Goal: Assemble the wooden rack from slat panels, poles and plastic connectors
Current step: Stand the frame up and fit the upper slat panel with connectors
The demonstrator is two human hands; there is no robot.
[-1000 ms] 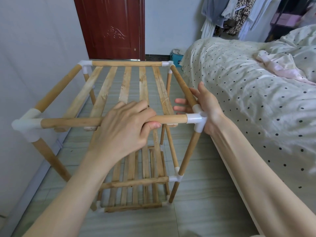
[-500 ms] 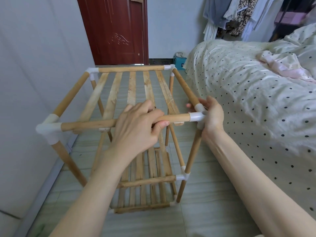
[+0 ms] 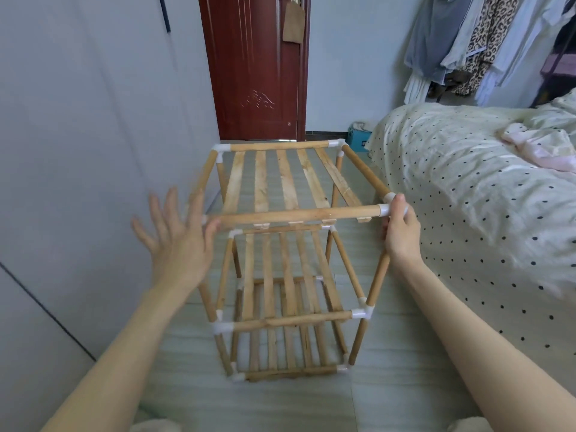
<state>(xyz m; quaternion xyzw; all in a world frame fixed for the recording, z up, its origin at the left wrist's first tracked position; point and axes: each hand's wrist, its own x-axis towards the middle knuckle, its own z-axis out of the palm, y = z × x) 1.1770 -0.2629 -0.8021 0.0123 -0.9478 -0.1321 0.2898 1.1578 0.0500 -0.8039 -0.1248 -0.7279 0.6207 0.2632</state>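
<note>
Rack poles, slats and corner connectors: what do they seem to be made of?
Poles: round wood, tan, probably unvarnished; grain and knots show.
Slats: flat pale wood, rough-looking, streaky grain.
Corner connectors: white, smooth, moulded, likely plastic.
The right hand holds one corner.

One wooden rack [image 3: 290,260] standing there, and three slat shelves in it: the top shelf [image 3: 286,179] level with the grip carries five slats, the middle shelf [image 3: 280,275] sits below the grip, the bottom shelf [image 3: 280,353] lower yet. Two hands: the right hand [image 3: 400,230] pinches one white corner connector [image 3: 389,207], the left hand [image 3: 177,235] is spread flat across from it. One red-brown door [image 3: 258,67], one bed [image 3: 483,188].
</note>
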